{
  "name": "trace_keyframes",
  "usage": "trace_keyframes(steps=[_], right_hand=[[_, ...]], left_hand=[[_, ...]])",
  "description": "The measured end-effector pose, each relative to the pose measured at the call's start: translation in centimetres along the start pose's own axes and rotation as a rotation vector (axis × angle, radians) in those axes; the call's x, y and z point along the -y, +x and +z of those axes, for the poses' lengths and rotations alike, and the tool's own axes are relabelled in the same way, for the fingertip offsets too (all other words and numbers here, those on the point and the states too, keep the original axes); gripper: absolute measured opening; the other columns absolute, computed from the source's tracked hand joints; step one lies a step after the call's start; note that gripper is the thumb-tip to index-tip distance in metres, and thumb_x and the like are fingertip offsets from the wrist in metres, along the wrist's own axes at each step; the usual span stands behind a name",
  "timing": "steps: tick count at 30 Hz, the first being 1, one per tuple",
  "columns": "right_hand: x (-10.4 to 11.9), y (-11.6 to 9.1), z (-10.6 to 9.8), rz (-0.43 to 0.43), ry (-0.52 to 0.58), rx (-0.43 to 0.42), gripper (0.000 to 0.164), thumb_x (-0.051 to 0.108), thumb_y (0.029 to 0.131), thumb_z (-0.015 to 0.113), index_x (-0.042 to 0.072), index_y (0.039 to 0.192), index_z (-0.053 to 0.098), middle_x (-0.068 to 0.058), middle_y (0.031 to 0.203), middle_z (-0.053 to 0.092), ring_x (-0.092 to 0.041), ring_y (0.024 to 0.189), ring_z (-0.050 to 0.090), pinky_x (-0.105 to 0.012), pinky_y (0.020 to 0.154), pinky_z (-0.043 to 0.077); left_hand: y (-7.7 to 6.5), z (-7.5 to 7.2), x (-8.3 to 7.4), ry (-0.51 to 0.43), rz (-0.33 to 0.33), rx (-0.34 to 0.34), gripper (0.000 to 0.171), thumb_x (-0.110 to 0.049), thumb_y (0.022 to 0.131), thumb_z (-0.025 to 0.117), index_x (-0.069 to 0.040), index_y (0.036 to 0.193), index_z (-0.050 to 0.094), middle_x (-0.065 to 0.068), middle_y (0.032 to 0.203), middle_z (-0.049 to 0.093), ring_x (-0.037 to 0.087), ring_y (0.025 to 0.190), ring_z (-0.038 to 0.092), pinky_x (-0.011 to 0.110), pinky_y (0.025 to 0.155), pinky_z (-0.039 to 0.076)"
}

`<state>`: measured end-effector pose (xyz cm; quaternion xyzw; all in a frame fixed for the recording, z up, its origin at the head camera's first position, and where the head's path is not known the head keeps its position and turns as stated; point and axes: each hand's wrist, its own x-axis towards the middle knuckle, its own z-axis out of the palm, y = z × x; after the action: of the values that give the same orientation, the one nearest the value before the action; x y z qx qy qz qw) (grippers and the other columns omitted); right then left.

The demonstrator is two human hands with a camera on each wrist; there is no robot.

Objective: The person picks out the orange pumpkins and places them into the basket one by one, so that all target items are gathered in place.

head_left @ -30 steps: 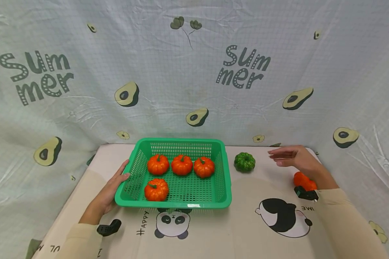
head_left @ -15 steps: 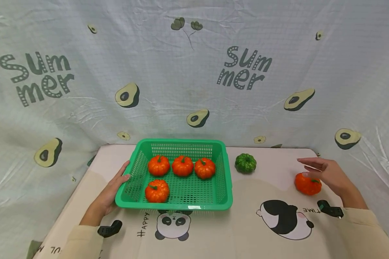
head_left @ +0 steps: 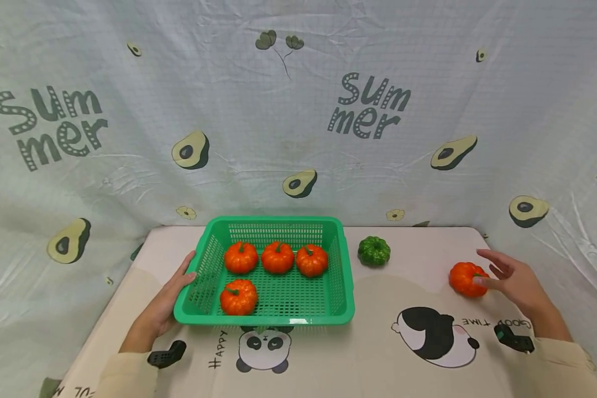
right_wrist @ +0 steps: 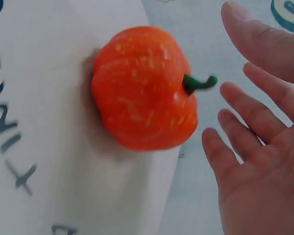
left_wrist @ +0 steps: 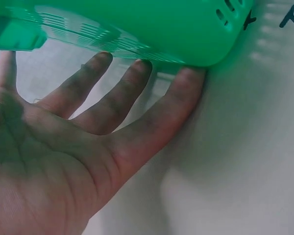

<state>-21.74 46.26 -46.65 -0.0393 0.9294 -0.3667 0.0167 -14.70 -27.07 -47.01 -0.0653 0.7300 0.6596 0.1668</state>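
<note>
At the left of the table, my left hand (head_left: 165, 298) rests against the side of a green plastic basket (head_left: 263, 320). In the left wrist view its fingers (left_wrist: 152, 122) are extended, with fingertips touching the basket wall (left_wrist: 137, 29). Several small orange pumpkins sit inside, among them a front-left pumpkin (head_left: 239, 297). On the right, my right hand (head_left: 522, 284) is beside a loose orange pumpkin (head_left: 464, 279) with a green stem. The right wrist view shows the thumb (right_wrist: 264, 44) and fingers spread, apart from this pumpkin (right_wrist: 144, 93).
A green pumpkin-shaped piece (head_left: 374, 251) stands just right of the basket. The pale tabletop (head_left: 378, 354) carries printed pandas and lettering. A white patterned cloth (head_left: 249, 110) hangs behind and around the table.
My right hand has moved right and down, past the loose orange pumpkin to its right side, uncovering it. My left hand stays at the basket.
</note>
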Motion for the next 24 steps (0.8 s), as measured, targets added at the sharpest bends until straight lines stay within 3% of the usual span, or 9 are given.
trace_keyframes(steps=[2,5,7,9,12,24], right_hand=[[-0.2,-0.1,0.1,0.01,0.0,0.016,0.078,0.028,0.098,0.074,0.001,0.16,0.036,-0.031,0.162,0.037,-0.049,0.145,0.042,0.003,0.092,0.035],[-0.6,-0.3,0.4,0.038,0.007,0.059,0.086,0.027,0.096,0.076,0.0,0.162,0.028,-0.036,0.163,0.03,-0.059,0.142,0.035,0.002,0.096,0.034],[-0.7,-0.3,0.7,0.054,0.024,0.094,0.094,0.025,0.094,0.077,0.0,0.164,0.02,-0.038,0.165,0.022,-0.064,0.143,0.028,-0.016,0.111,0.04],[-0.8,-0.2,1.0,0.081,0.023,0.111,0.102,0.027,0.092,0.079,0.0,0.165,0.014,-0.04,0.165,0.015,-0.067,0.145,0.022,-0.045,0.118,0.041],[-0.8,-0.1,1.5,0.107,0.026,0.123,0.107,0.026,0.09,0.081,0.0,0.166,0.01,-0.043,0.164,0.012,-0.068,0.145,0.02,-0.078,0.107,0.032],[-0.3,-0.2,3.1,0.157,-0.026,-0.021,0.096,0.028,0.086,0.086,-0.008,0.157,0.033,-0.044,0.151,0.037,-0.061,0.131,0.039,-0.075,0.105,0.037]], left_hand=[[0.0,0.0,0.0,-0.002,-0.002,-0.001,0.068,-0.045,0.112,0.033,-0.046,0.165,-0.009,0.011,0.177,-0.01,0.041,0.151,0.018,0.037,0.103,0.044],[0.0,-0.1,-0.1,-0.001,-0.004,0.001,0.068,-0.045,0.112,0.033,-0.046,0.165,-0.01,0.01,0.177,-0.011,0.041,0.151,0.018,0.036,0.104,0.043],[0.0,-0.1,-0.1,-0.005,-0.004,-0.001,0.069,-0.045,0.112,0.034,-0.045,0.165,-0.01,0.01,0.177,-0.011,0.041,0.152,0.017,0.035,0.103,0.043],[-0.1,-0.1,0.0,-0.012,-0.004,-0.002,0.069,-0.044,0.112,0.034,-0.045,0.165,-0.01,0.01,0.177,-0.011,0.04,0.151,0.017,0.034,0.102,0.043],[-0.2,-0.1,0.0,-0.026,-0.009,-0.003,0.069,-0.044,0.112,0.034,-0.045,0.165,-0.01,0.01,0.177,-0.011,0.04,0.152,0.016,0.033,0.102,0.043],[0.0,0.0,0.0,-0.042,0.008,0.008,0.069,-0.042,0.112,0.034,-0.043,0.166,-0.01,0.012,0.177,-0.01,0.04,0.15,0.018,0.03,0.098,0.046]])
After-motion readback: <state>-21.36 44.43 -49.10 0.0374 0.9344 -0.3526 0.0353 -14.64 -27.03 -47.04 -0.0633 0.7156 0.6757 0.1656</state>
